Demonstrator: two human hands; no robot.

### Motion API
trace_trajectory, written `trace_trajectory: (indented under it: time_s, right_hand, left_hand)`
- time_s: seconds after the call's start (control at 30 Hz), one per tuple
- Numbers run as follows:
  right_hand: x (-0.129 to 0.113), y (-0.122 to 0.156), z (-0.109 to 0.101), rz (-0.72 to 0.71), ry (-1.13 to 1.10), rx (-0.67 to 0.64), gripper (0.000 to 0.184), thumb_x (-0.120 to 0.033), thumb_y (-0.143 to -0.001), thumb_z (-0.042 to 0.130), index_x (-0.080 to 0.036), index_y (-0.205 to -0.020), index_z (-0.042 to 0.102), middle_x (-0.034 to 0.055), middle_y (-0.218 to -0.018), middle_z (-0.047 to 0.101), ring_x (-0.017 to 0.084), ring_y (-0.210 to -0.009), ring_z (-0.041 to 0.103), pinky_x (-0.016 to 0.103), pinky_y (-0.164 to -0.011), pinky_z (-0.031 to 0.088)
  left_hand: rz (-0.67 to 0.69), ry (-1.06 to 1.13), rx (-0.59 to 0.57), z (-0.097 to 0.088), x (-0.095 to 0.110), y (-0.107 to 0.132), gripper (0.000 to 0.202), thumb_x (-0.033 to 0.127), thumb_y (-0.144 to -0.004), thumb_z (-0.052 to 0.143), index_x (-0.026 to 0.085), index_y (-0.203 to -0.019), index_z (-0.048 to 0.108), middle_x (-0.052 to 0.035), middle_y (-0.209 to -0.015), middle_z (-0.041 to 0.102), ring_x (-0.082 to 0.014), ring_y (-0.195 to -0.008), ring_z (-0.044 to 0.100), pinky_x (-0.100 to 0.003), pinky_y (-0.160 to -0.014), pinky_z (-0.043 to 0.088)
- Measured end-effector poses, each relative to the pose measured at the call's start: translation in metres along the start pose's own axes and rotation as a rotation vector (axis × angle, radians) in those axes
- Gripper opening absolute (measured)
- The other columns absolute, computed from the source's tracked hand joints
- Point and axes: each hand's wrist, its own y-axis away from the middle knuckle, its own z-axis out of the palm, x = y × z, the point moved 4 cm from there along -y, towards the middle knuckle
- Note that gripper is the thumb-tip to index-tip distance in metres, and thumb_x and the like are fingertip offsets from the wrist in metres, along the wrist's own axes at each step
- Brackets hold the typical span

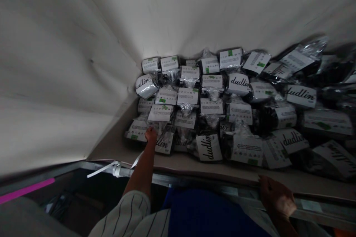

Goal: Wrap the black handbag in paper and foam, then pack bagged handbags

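Note:
My left hand (151,134) reaches into the lined bin, among packages in clear plastic with white paper bands. Its fingers are closed at the plastic end of a package (160,113) with a green mark on its band. A band printed "dudlin" (164,143) lies just beside and below that hand, partly covered by it. On the bin's front edge, my right hand (278,197) is curled over the metal rail (244,198); some of its fingers are hidden. Dark contents show dimly through the wrapping.
Rows of similar packages (240,114) run to the right, heaped higher there. Pale sheeting (178,11) lines the bin's walls. A white strap (102,169) is tied round the front rail at left. A pink strip (26,190) is at lower left.

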Motion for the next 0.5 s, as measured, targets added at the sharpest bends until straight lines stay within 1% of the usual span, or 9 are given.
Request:
trace_trajectory:
  time_s: [0.1, 0.23, 0.37, 0.43, 0.5]
  right_hand:
    - [-0.002, -0.001, -0.002, -0.023, -0.019, 0.041, 0.039, -0.04, -0.089, 0.049, -0.017, -0.065, 0.07, 0.0089, -0.067, 0.068, 0.021, -0.061, 0.06, 0.031, -0.06, 0.04]
    - [-0.006, -0.003, -0.006, -0.061, -0.017, 0.061, 0.038, -0.038, -0.089, 0.053, -0.017, -0.062, 0.069, 0.0081, -0.062, 0.067, 0.021, -0.058, 0.059, 0.03, -0.058, 0.039]
    - [-0.006, -0.004, -0.009, -0.086, -0.042, 0.091, 0.029, -0.032, -0.087, 0.056, -0.015, -0.069, 0.072, 0.0075, -0.064, 0.068, 0.019, -0.058, 0.06, 0.028, -0.058, 0.04]
    - [-0.007, -0.003, -0.011, -0.102, -0.044, 0.117, 0.027, -0.031, -0.087, 0.058, -0.015, -0.071, 0.073, 0.007, -0.064, 0.068, 0.018, -0.058, 0.06, 0.028, -0.058, 0.04]
    - [-0.008, -0.003, -0.01, -0.119, -0.055, 0.12, 0.026, -0.03, -0.088, 0.057, -0.015, -0.072, 0.073, 0.0068, -0.064, 0.068, 0.019, -0.06, 0.06, 0.029, -0.059, 0.04]
  left_hand:
    - [-0.051, 0.047, 0.057, 0.011, -0.005, 0.0, 0.028, 0.032, -0.092, 0.058, 0.012, -0.112, 0.06, -0.01, -0.114, 0.061, -0.0223, -0.107, 0.059, -0.045, -0.093, 0.049]
    - [-0.015, 0.119, 0.103, 0.017, -0.008, 0.002, 0.021, 0.025, -0.092, 0.057, 0.011, -0.108, 0.061, -0.0088, -0.109, 0.063, -0.0205, -0.103, 0.06, -0.043, -0.093, 0.049]
    - [0.069, 0.164, 0.105, 0.013, -0.004, 0.001, 0.016, 0.017, -0.087, 0.056, 0.011, -0.101, 0.064, -0.0098, -0.105, 0.066, -0.0198, -0.101, 0.061, -0.039, -0.094, 0.047]
    - [0.093, 0.17, 0.106, 0.009, -0.001, -0.002, 0.016, 0.018, -0.085, 0.056, 0.011, -0.096, 0.065, -0.0114, -0.103, 0.067, -0.0209, -0.1, 0.061, -0.036, -0.094, 0.047]
    - [0.108, 0.17, 0.099, 0.007, 0.002, -0.006, 0.017, 0.023, -0.084, 0.057, 0.011, -0.091, 0.067, -0.0118, -0.099, 0.069, -0.022, -0.095, 0.062, -0.035, -0.092, 0.047]
